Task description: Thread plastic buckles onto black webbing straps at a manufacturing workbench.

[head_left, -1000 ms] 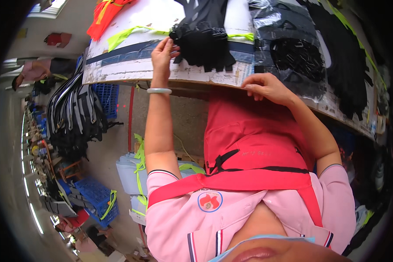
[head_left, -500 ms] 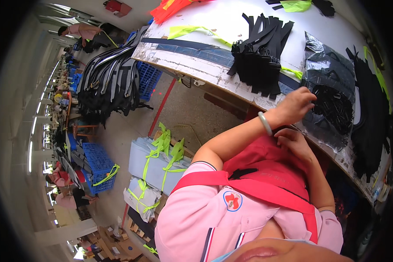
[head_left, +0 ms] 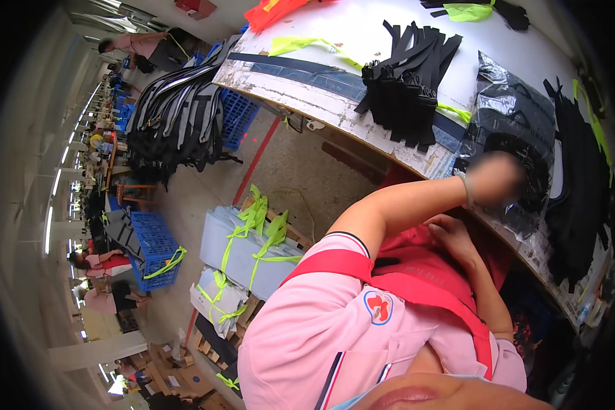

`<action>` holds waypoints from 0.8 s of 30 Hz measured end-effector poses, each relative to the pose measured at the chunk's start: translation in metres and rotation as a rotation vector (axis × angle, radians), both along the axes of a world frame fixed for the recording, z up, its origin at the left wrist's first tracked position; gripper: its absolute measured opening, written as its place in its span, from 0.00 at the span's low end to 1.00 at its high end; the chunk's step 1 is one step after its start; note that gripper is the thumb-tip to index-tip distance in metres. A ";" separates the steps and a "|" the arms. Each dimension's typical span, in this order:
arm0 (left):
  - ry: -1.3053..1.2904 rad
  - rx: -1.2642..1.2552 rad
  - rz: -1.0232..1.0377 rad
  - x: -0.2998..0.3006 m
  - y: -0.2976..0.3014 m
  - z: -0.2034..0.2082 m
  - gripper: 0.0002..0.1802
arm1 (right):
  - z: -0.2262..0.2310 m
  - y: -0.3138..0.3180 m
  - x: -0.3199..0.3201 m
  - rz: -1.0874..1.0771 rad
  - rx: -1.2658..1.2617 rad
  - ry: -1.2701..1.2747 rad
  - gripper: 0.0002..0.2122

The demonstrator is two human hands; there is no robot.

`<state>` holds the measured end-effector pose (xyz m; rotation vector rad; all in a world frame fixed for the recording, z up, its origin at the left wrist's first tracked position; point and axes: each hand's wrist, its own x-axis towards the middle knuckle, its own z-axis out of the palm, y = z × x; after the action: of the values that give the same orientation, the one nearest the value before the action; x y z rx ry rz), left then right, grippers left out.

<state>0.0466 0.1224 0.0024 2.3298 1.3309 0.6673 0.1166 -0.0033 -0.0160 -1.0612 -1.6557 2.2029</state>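
Observation:
My left hand [head_left: 493, 180], with a pale bangle [head_left: 465, 189] on its wrist, reaches over the table edge. It is smeared, so its fingers cannot be read. Beneath and beside it lies a heap of small black parts [head_left: 541, 164], perhaps buckles, on a clear plastic bag [head_left: 516, 113] with dark flat pieces inside. My right hand [head_left: 452, 236] rests low against the red apron [head_left: 424, 266], just short of the table edge. Its fingers are loosely bent and apart, with nothing visible in them.
A bundle of black straps with buckles [head_left: 406, 89] lies left of the bag, and long black strips [head_left: 572, 184] lie right of it. Blue-grey stacks tied with yellow-green strips [head_left: 242, 246] stand on the floor. Blue crates [head_left: 156, 249] and hanging straps [head_left: 174, 123] are farther left.
My left hand has moved right and slightly down, onto the heap of small black parts. My right hand has shifted a little lower beside the apron.

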 end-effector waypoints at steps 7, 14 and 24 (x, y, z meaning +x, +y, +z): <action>-0.397 -0.119 0.093 -0.001 0.016 -0.007 0.14 | 0.000 -0.004 -0.002 0.028 -0.035 -0.011 0.07; -1.381 -0.834 0.360 -0.022 0.038 0.016 0.09 | 0.005 -0.005 -0.006 0.016 -0.066 -0.036 0.07; -1.577 -1.124 0.052 -0.095 -0.076 0.015 0.14 | 0.040 0.027 0.022 -0.637 0.178 0.183 0.09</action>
<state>-0.0482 0.0463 0.0173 0.4474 0.5844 0.9978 0.1384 0.0240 0.0236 -1.1029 -1.1878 1.6515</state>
